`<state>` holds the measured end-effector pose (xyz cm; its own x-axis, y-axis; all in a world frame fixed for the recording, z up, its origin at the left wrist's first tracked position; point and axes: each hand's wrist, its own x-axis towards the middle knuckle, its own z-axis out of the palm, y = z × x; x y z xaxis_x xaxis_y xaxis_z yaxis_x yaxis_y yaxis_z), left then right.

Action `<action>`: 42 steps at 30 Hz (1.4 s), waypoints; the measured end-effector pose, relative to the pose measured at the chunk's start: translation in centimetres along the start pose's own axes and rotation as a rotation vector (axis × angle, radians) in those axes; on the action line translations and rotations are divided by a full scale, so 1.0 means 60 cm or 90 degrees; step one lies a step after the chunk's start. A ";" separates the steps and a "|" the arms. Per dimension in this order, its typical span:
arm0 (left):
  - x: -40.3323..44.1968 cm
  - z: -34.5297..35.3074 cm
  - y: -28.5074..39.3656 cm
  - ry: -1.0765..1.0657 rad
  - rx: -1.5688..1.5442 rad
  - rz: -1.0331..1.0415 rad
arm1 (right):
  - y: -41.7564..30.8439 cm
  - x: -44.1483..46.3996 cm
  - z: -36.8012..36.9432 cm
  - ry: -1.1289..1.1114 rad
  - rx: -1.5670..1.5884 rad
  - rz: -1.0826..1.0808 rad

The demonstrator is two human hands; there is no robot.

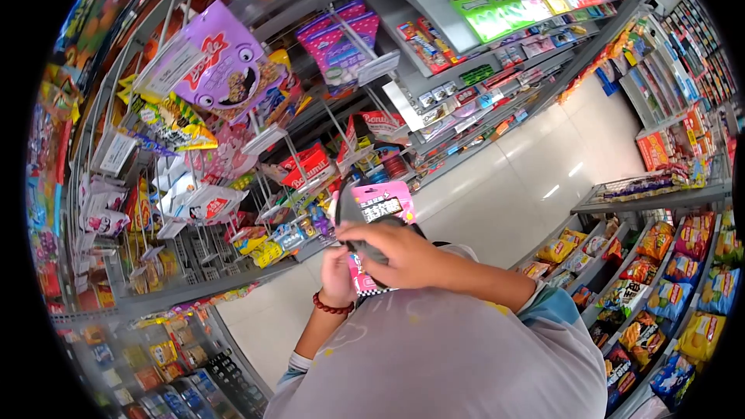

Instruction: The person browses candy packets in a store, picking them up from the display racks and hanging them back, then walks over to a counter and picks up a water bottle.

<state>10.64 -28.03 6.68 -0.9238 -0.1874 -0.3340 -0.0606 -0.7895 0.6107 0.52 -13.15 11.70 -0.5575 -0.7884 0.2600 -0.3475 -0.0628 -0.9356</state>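
In front of my chest, a bright pink packet (388, 197) with dark and white lettering shows above and below my fingers. My left hand (337, 275), with a red bead bracelet at its wrist, is closed at the packet's left edge. From the right, my right hand (394, 254) reaches across the packet, fingers bent around a dark grey curved thing (351, 213). That dark thing is blurred, and its kind cannot be made out. Both hands' fingertips come close together and partly cover the packet.
Hooks on the left rack hold a purple candy bag (225, 62) and a purple-pink pouch (337, 39). Shelves with green packs (493, 15) run along the far side. At right stand tilted shelves of snack bags (671, 300). A pale tiled floor (535, 163) lies between.
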 end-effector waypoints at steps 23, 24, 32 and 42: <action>0.093 0.152 0.186 -0.185 0.153 0.188 | 0.064 -0.114 -0.106 0.142 0.428 0.296; 0.102 0.162 0.197 -0.191 0.185 0.221 | 0.061 -0.111 -0.100 0.119 0.394 0.313; 0.157 0.234 0.234 -0.175 0.170 0.317 | 0.082 -0.162 -0.073 0.093 0.190 0.346; 0.176 0.343 0.252 -0.005 0.336 0.483 | 0.155 -0.052 -0.171 -0.073 0.315 0.383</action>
<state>-7.82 -29.90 27.17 -0.7883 -0.5409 0.2934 0.3999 -0.0879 0.9124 -8.68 -5.02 4.66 -0.4522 -0.8301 -0.3263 0.3807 0.1512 -0.9122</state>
